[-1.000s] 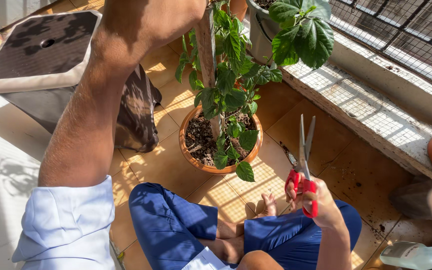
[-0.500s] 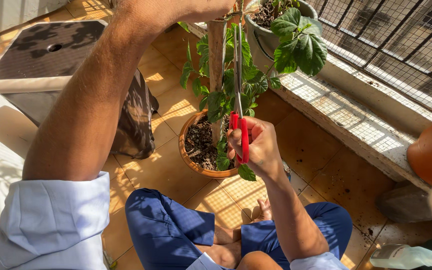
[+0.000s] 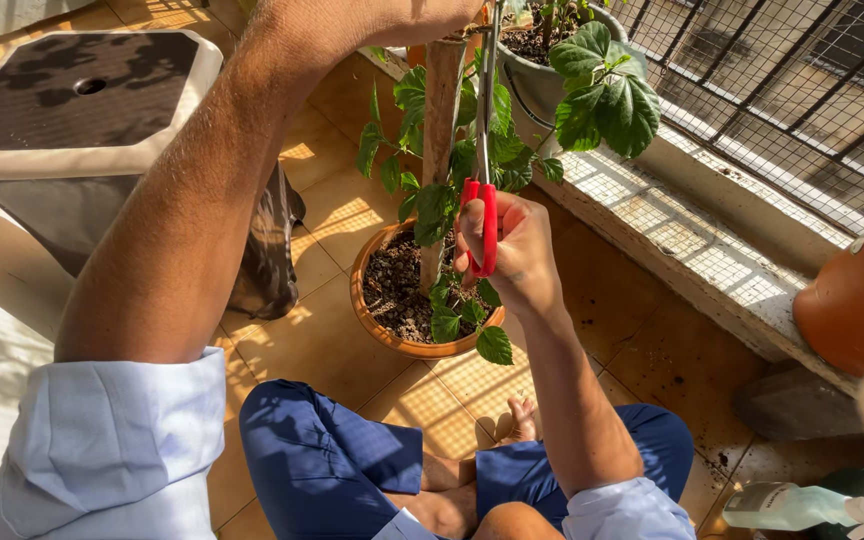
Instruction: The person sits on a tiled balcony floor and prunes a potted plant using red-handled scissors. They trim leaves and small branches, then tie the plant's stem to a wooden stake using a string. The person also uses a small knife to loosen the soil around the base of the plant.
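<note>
Hands on scissors, stem

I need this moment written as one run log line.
right hand: grips red-handled scissors, blades up | left hand: out of view, arm raised | terracotta plant pot: on tiled floor

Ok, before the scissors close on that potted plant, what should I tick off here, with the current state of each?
1. Right hand grips the red-handled scissors firmly: ok, fingers are through the handles.
2. Blades point up along the stem, away from the body: ok.
3. Left hand clear of the blades: cannot tell, it reaches up out of the picture's top edge; only the forearm shows.
4. What sits between the blade tips: cannot tell, the tips run past the top edge.
5. Clay pot stands flat on the tiled floor: ok.
6. Bare foot clear of the pot: ok, apart from it.
</note>
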